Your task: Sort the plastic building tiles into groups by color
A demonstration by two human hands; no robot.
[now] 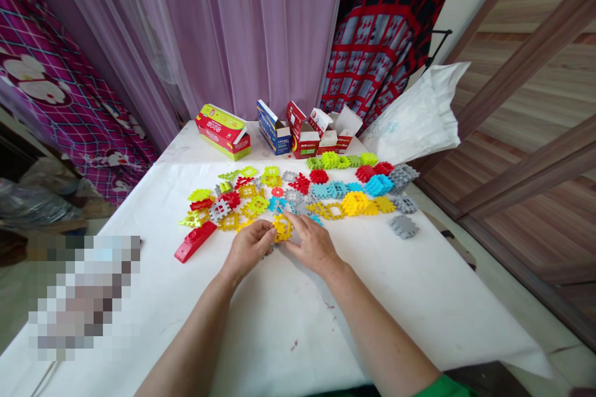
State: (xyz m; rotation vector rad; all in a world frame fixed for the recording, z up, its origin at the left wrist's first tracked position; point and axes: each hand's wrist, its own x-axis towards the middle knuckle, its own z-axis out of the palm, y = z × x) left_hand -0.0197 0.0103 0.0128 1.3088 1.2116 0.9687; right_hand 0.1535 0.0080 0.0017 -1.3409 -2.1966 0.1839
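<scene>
A yellow toothed plastic piece [282, 228] is held up between both hands, near the front of a heap of similar pieces. My left hand [250, 248] pinches its left side between thumb and fingers. On its right side, my right hand [313, 244] grips it with the fingers at its edge. Mixed yellow, green, red, grey and blue pieces [256, 205] lie loosely behind and left of my hands. To the right, pieces are grouped by colour: yellow [355, 203], blue [379, 185], red [365, 173], green [329, 159] and grey [403, 177].
A red plastic part [195, 242] lies left of my hands on the white table [261, 335]. Small boxes [223, 131] stand along the back edge, with a white bag [414, 118] at the back right. A pixelated object [84, 298] lies at the left edge.
</scene>
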